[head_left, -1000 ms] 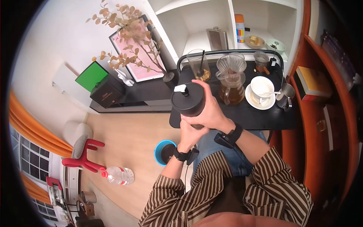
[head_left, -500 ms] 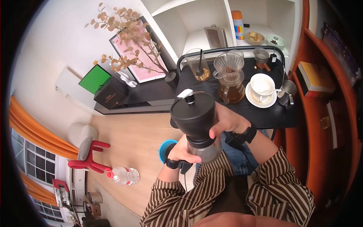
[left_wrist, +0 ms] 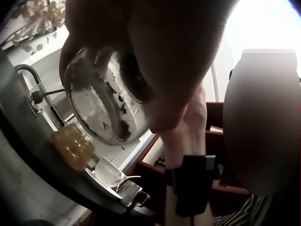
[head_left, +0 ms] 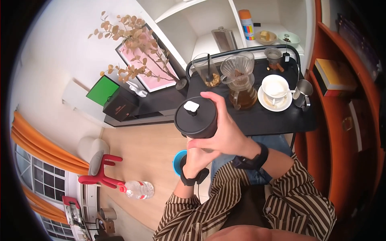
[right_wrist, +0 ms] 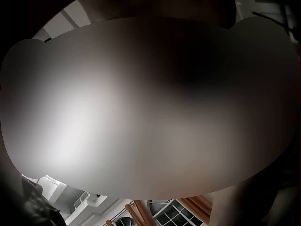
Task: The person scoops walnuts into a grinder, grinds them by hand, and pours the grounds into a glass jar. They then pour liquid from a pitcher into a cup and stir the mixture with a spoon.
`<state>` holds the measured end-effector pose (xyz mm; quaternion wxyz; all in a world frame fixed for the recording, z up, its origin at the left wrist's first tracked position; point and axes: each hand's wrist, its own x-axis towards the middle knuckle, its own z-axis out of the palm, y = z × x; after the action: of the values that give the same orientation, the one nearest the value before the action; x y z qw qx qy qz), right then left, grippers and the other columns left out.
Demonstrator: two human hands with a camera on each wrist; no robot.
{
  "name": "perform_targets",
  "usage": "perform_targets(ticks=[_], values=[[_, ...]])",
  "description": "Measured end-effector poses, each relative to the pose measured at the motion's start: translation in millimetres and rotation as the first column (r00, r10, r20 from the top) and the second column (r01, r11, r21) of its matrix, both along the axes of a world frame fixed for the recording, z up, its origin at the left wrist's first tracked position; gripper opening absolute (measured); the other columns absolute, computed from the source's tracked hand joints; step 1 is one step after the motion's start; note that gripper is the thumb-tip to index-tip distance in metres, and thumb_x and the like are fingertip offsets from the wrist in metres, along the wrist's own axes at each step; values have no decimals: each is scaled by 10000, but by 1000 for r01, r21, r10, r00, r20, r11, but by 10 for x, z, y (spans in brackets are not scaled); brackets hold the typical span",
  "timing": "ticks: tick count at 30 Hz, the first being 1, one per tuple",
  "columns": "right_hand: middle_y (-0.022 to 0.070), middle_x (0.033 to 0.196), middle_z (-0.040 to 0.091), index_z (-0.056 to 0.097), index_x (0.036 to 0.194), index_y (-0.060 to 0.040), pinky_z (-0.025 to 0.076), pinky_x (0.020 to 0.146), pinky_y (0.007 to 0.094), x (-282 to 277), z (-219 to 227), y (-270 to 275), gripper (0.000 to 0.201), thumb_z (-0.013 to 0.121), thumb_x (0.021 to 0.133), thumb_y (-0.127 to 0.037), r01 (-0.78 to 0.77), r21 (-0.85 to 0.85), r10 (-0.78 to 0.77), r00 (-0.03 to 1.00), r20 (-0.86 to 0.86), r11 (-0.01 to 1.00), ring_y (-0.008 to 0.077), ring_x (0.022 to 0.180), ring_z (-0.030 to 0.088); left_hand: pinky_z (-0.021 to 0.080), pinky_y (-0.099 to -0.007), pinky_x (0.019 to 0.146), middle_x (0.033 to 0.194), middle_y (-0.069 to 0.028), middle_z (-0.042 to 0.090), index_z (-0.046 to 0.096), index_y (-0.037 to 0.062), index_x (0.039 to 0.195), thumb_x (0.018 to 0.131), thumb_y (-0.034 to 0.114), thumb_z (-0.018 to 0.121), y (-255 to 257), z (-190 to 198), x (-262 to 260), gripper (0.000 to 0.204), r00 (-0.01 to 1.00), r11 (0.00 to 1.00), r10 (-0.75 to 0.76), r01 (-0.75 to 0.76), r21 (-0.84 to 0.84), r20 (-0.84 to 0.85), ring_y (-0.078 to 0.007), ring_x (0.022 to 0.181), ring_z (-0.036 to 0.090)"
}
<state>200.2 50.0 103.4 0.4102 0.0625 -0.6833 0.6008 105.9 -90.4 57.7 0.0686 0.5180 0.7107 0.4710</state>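
Just grinder [head_left: 196, 117] above table edge [head_left: 225, 132]

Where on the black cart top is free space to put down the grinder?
The bare patch is the near strip of the black cart top, in front of the glass carafe and the saucer with white cup. The back is crowded: tall glass, dripper, small jar, metal pitcher.

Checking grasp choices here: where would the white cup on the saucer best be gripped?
By the rim of the white cup, from above. It stands upright on the saucer with its mouth open; a spoon leans across it, and no handle shows.
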Motion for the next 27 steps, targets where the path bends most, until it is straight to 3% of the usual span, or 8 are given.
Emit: perform_targets(ticks=[4, 8, 13, 16, 19, 22, 25, 27], values=[[110, 1393, 586, 236, 1589, -59, 448, 1127, 396, 106, 96, 294, 1174, 1000, 717, -243, -596, -355, 630, 776, -23, 720, 192, 1300, 550, 499, -409, 1076, 1398, -156, 603, 550, -19, 1408, 666, 191, 980, -349, 83, -34, 883, 796, 946, -263, 322, -14, 546, -249, 1269, 613], [124, 1407, 583, 211, 1627, -54, 429, 1140, 389, 114, -18, 391, 1154, 964, 775, -254, -799, -248, 808, 582, -90, 548, 212, 1317, 543, 472, -406, 1101, 1423, -119, 603, 517, 5, 1481, 614, 256, 1005, -393, -122, -178, 1026, 471, 685, -642, 707, 177, 605, -257, 1318, 573], [159, 1490, 496, 176, 1620, -53, 417, 1157, 414, 118, -39, 335, 1107, 923, 844, -307, -715, -301, 715, 687, -130, 631, 263, 1382, 507, 476, -408, 1095, 1393, -124, 619, 540, 17, 1450, 656, 241, 981, -280, -20, -56, 936, 597, 808, -537, 568, 158, 596, -234, 1285, 591], [215, 1548, 388, 133, 1601, -45, 430, 1155, 448, 175, 15, 276, 1122, 920, 848, -317, -387, -216, 394, 919, -14, 896, 337, 1421, 474, 480, -405, 1095, 1428, -139, 536, 372, 19, 1524, 707, 167, 948, -244, -31, 60, 1011, 816, 986, -164, 160, 57, 554, -231, 1302, 565], [255, 1558, 359, 127, 1596, -33, 443, 1147, 483, 99, -114, 86, 1164, 943, 816, -316, -57, -124, 54, 998, -27, 991, 385, 1422, 470, 485, -407, 1077, 1411, -159, 519, 303, 10, 1538, 733, 146, 933, 6, -150, 105, 1031, 976, 983, 139, -157, 99, 164, -260, 1299, 557], [263, 1512, 432, 131, 1587, -23, 448, 1145, 468, -2, -195, -61, 1230, 981, 751, -328, 87, -81, -86, 996, 9, 993, 375, 1394, 511, 494, -411, 1059, 1385, -162, 527, 292, 1, 1535, 732, 150, 933, 184, -145, 142, 1039, 988, 973, 139, -148, 175, 63, -276, 1283, 566], [221, 1443, 514, 163, 1581, -22, 445, 1145, 435, -7, -136, -8, 1173, 964, 760, -265, 51, -78, -47, 997, 56, 996, 319, 1365, 537, 500, -419, 1049, 1371, -145, 529, 329, -1, 1519, 738, 153, 930, 37, -271, -42, 997, 982, 998, 65, -66, 5, -176, -278, 1248, 590], [196, 1440, 525, 197, 1576, -18, 441, 1146, 428, -12, -97, 119, 1124, 949, 770, -234, -116, -136, 124, 991, 47, 984, 290, 1356, 540, 496, -425, 1056, 1369, -146, 550, 376, -3, 1502, 721, 183, 940, -118, -274, -47, 981, 977, 999, -35, 30, 25, 209, -281, 1234, 605]])
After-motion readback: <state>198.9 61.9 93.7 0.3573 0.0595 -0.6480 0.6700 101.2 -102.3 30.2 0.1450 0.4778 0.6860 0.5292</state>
